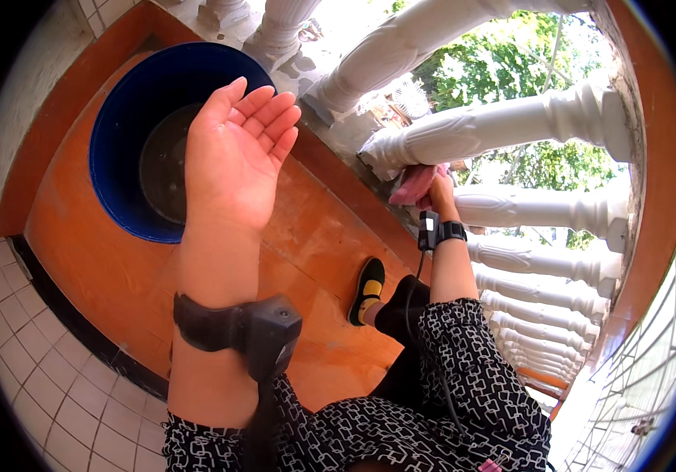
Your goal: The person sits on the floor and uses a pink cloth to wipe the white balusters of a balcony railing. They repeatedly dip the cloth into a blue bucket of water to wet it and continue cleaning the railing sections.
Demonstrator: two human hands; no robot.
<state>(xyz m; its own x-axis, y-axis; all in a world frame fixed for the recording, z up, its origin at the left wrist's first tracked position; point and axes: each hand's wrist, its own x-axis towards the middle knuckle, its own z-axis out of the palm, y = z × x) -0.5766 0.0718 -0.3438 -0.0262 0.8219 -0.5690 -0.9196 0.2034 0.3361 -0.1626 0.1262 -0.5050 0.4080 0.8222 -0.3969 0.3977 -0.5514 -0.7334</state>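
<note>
My left hand point(240, 153) is raised palm up with slightly curled fingers and nothing in it. Behind it, a large blue tub point(116, 194) holds murky grey water point(164, 159). Away to the right, my right hand point(441, 189) grips a pink cloth point(415, 184) low on the balustrade, at the base of a white baluster point(473, 130). The cloth touches the ledge beside that base, and part of the fingers is hidden behind it. Both wrists wear black straps with small devices.
A row of white balusters point(544, 253) runs down the right side beneath an orange rail point(662, 177). Orange floor tiles point(314, 236) lie under the tub and my shoe point(368, 286). White wall tiles point(66, 407) are at the lower left, with foliage beyond the balusters.
</note>
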